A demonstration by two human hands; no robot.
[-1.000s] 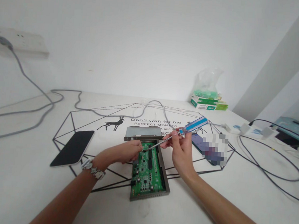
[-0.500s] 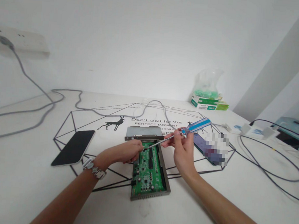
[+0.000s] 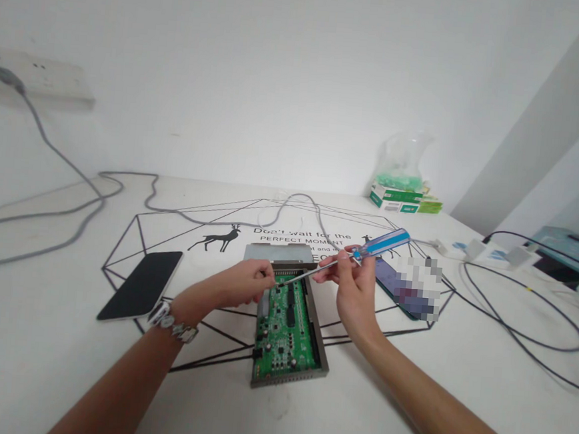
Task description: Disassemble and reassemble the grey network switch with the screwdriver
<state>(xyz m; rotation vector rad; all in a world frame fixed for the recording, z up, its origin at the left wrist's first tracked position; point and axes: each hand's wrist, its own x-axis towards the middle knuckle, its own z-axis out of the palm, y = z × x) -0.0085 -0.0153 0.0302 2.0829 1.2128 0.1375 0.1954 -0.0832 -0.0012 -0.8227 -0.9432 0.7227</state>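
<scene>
A green circuit board (image 3: 287,334) lies in an open grey metal case (image 3: 323,353) on the white table. My right hand (image 3: 354,289) is closed around a screwdriver (image 3: 367,248) with a blue and clear handle; its metal tip points down-left at the board's far left corner. My left hand (image 3: 241,283) hovers at that same corner with fingertips pinched together right by the tip; what they pinch is too small to name. A watch sits on my left wrist (image 3: 173,325).
A grey metal cover (image 3: 279,254) lies behind the case. A dark phone (image 3: 141,285) rests at left, another phone (image 3: 394,282) at right. Grey cables (image 3: 84,211) run from a wall socket. Boxes and a plastic bag (image 3: 402,186) stand at the back; more cables (image 3: 522,315) lie at right.
My left hand has lifted slightly off the board's corner and pinched its fingers near the screwdriver tip. The right hand with the screwdriver has hardly moved.
</scene>
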